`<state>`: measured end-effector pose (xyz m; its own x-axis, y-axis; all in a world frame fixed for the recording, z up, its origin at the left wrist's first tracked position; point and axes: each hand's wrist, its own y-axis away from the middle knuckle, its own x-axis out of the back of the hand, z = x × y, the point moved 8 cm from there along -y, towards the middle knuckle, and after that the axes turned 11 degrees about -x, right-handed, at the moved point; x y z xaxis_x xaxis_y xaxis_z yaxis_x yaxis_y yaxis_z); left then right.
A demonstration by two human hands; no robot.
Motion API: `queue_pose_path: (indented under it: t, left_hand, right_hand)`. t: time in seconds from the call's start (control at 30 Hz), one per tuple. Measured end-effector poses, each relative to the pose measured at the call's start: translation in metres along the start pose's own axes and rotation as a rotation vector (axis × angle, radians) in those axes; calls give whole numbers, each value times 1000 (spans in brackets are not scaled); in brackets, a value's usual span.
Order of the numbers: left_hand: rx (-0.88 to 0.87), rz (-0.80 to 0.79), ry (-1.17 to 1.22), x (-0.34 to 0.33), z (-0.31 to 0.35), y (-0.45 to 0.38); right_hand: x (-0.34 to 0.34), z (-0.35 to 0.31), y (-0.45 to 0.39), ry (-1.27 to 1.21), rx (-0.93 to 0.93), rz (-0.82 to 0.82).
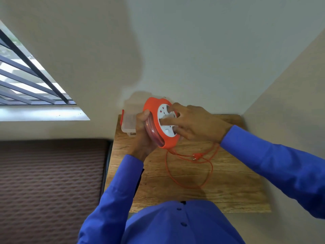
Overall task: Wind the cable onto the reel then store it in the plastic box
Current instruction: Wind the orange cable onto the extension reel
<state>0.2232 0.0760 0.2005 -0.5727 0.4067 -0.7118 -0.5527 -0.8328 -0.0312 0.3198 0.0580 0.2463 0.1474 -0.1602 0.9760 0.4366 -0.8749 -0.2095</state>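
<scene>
An orange cable reel [169, 140] with a white socket face is held tilted above the wooden table [228, 182]. My left hand [143, 136] grips its left rim, thumb over the edge. My right hand [195, 123] lies on the white face, fingers pressed into the centre part. A thin orange cable [208, 175] hangs from the reel's bottom and lies in loose loops on the table, its plug [197, 156] resting near the reel. A clear plastic box [128, 123] with red clips stands behind the reel at the table's far left corner, partly hidden by my left hand.
The small table sits in a corner, with walls at the back and right. A brown textured mattress or seat [51, 182] lies to the left of the table. A barred window [26, 81] is at the upper left.
</scene>
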Motion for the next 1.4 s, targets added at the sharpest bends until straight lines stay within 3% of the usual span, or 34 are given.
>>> queue_pose_path:
  t: [0.07,0.23,0.3,0.33,0.4,0.47,0.57,0.8,0.93,1.0,1.07,1.17,1.27,1.4]
  left_hand:
    - [31,23,-31,-6,-5,-2]
    - [-55,34,-185,-8,-4,-10]
    - [-114,28,-173,-15,1,-13]
    - [-135,40,-156,-17,1,-15]
    - [-166,91,-126,-15,1,-17]
    - [-151,135,-55,-10,-1,-17]
    - [-155,149,-8,-11,3,-16]
    - [-138,203,-7,-13,1,-8]
    - [-52,88,14,-22,-5,-6]
    - [-10,31,29,-25,-10,-2]
    - [-10,-15,12,-25,-9,-3]
    - [-32,-15,-53,-21,-3,-5]
    - [-41,26,-110,-12,-1,-7]
    - [-140,-84,-194,-20,12,-13]
  right_hand:
    - [9,17,-2,-103,-153,79]
    - [-7,61,-4,-794,-780,63]
    - [-18,66,-2,-907,-913,-16]
    - [-18,67,-1,-841,-924,-22]
    - [-3,63,-4,-517,-776,88]
    - [15,45,-4,-333,-514,195]
    - [12,24,0,-257,-164,59]
    - [18,19,5,51,138,-19]
    - [17,11,8,148,226,-10]
    - [25,14,8,63,138,66]
    - [33,27,4,-218,-117,141]
    - [18,44,-4,-493,-493,47]
    - [11,51,-8,-659,-630,76]
    - [-15,59,-6,-970,-872,11]
